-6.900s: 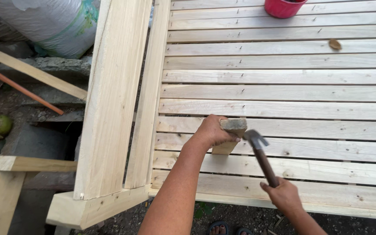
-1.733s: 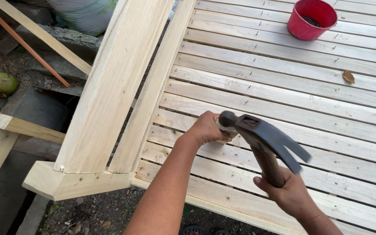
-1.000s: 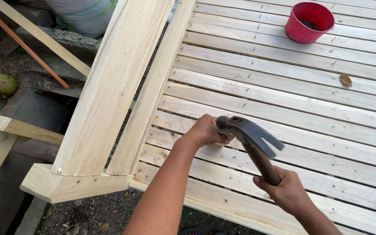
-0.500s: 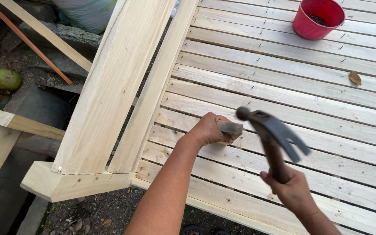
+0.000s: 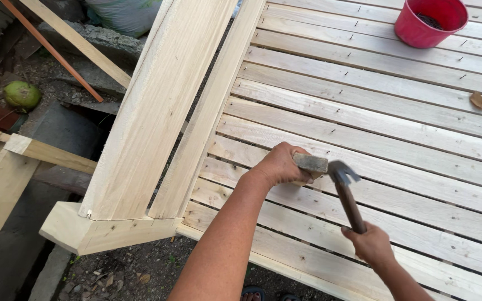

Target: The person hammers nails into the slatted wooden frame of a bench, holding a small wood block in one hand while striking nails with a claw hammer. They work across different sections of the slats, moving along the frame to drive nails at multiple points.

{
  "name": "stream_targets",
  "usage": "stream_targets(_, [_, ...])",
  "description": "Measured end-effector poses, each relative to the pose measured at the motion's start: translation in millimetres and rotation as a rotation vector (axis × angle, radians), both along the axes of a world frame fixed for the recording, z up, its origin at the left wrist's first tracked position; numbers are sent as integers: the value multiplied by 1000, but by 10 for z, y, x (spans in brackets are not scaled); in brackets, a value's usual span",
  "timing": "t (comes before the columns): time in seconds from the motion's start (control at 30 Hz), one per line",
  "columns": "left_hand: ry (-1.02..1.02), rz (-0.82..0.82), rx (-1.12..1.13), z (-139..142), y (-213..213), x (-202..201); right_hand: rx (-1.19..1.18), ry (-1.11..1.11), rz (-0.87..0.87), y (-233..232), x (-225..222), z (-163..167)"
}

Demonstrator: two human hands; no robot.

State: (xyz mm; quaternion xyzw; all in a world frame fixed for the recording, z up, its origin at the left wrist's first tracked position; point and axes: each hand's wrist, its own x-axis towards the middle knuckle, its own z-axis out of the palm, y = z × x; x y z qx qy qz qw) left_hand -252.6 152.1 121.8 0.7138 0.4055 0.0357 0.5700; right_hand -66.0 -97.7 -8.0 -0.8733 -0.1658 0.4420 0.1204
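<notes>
- One slatted wooden deck (image 5: 397, 117) of pale boards fills the right of the view, nail heads showing in rows along the slats.
- Two thick pale timbers (image 5: 163, 106) run side by side down the deck's left edge, ending on a short cross block (image 5: 107, 233) at bottom left.
- Left hand (image 5: 277, 163) is closed around a small grey block (image 5: 311, 163), held down against a slat near the deck's lower edge; fingers wrapped, only the block's right end showing.
- Right hand (image 5: 370, 244) is closed in a full grip on the lower end of a hammer (image 5: 346, 192); the brown handle slopes up and left, and the metal head sits against the right end of the grey block.
- Red bucket (image 5: 430, 21), round and open-topped with dark contents, stands on the deck at top right, well apart from both hands.
- Green round fruit (image 5: 22, 95) lies on the ground at far left.
- Brown dry leaf (image 5: 478, 101) lies on a slat at right.
</notes>
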Motion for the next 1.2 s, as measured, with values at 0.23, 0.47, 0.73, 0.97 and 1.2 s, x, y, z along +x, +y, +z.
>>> stream_targets(0.23, [-14,-22,12,6,-11,24,763,-105,55,-165,-4,25])
stream_targets(0.47, [1,-1,-13,23,-6,24,-39,-29,45,91,24,-30])
stream_targets(0.73, [49,0,-8,5,31,49,747,-232,-6,-28,-7,54])
stream_targets(0.97, [-23,-3,-16,-76,79,51,-84,-51,77,95,127,71])
stream_targets(1.2, [40,4,-7,-53,61,74,517,-98,18,-15,101,126])
